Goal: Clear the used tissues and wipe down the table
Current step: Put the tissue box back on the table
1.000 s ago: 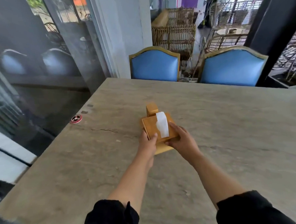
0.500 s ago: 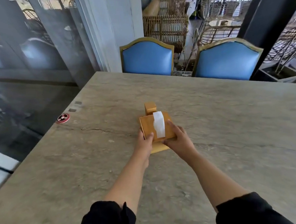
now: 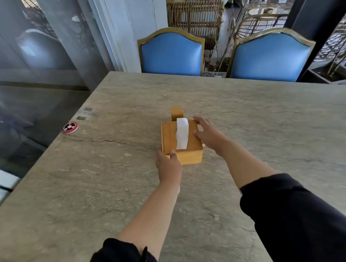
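Observation:
A wooden tissue box [image 3: 190,155] stands near the middle of the grey stone table [image 3: 115,191]. A white tissue [image 3: 181,135] sticks out of its top and lies across the lid. My left hand [image 3: 168,166] grips the box's near left corner, thumb on the top edge. My right hand [image 3: 208,135] rests against the box's right side with its fingers spread over the top right edge. A small wooden block [image 3: 176,112] stands just behind the box. No loose tissues show on the table.
A round red and black call button [image 3: 70,127] lies near the table's left edge, with two small grey squares [image 3: 85,113] beyond it. Two blue chairs [image 3: 171,52] [image 3: 269,58] stand at the far side. Glass panels run along the left.
The box now sits square to me on the table. My right hand has slid from the near right corner to the far right side and opened its fingers. The view has tilted down.

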`<state>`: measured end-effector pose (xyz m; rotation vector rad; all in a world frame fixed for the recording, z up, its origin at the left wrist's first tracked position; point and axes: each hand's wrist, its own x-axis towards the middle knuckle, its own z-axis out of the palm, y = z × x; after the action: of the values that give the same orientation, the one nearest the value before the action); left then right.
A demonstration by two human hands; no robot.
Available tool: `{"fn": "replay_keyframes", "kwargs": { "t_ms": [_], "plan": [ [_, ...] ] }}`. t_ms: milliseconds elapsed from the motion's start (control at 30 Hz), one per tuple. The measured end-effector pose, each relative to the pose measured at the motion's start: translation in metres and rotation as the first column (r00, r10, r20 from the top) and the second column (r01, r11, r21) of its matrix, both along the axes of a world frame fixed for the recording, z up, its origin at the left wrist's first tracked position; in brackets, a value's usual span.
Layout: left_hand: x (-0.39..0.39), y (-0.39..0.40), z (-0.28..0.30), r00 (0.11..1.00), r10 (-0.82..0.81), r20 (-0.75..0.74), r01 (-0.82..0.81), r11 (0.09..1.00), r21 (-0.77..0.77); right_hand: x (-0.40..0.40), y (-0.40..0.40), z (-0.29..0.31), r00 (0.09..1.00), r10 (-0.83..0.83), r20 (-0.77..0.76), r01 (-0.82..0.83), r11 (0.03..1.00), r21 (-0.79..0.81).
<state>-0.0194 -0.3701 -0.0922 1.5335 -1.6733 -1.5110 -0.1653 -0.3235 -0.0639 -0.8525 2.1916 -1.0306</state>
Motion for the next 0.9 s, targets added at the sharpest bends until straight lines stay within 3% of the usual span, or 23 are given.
{"fn": "replay_keyframes", "kwargs": {
  "t_ms": [100, 200, 333, 567, 667, 800, 900],
  "plan": [
    [0.004, -0.013, 0.002, 0.995, -0.018, -0.097, 0.018, 1.000, -0.003, -0.001, 0.003, -0.001, 0.996, -0.027, 0.091, 0.030, 0.999, -0.031],
    [0.005, -0.028, 0.005, 0.984, 0.052, -0.173, -0.036, 0.995, 0.093, 0.004, 0.009, -0.010, 0.986, -0.151, 0.069, 0.157, 0.984, -0.089],
    [-0.007, -0.051, 0.011, 0.980, 0.146, -0.132, -0.130, 0.984, 0.123, 0.027, 0.018, -0.020, 0.943, -0.327, 0.057, 0.332, 0.930, -0.158],
    [-0.022, -0.082, -0.001, 0.999, -0.009, -0.044, 0.011, 0.999, 0.047, 0.060, 0.010, -0.021, 0.825, -0.563, 0.058, 0.562, 0.803, -0.200],
    [-0.021, -0.086, -0.007, 0.990, -0.083, -0.116, 0.096, 0.989, 0.111, 0.071, 0.007, -0.021, 0.779, -0.620, 0.087, 0.624, 0.758, -0.187],
    [-0.007, -0.075, 0.003, 0.964, -0.136, -0.226, 0.165, 0.980, 0.113, 0.081, 0.011, -0.020, 0.795, -0.606, 0.039, 0.600, 0.774, -0.203],
    [0.006, -0.051, 0.003, 0.964, 0.008, -0.265, -0.009, 1.000, -0.004, 0.084, 0.021, -0.026, 0.839, -0.521, -0.156, 0.461, 0.834, -0.302]
  ]
}}
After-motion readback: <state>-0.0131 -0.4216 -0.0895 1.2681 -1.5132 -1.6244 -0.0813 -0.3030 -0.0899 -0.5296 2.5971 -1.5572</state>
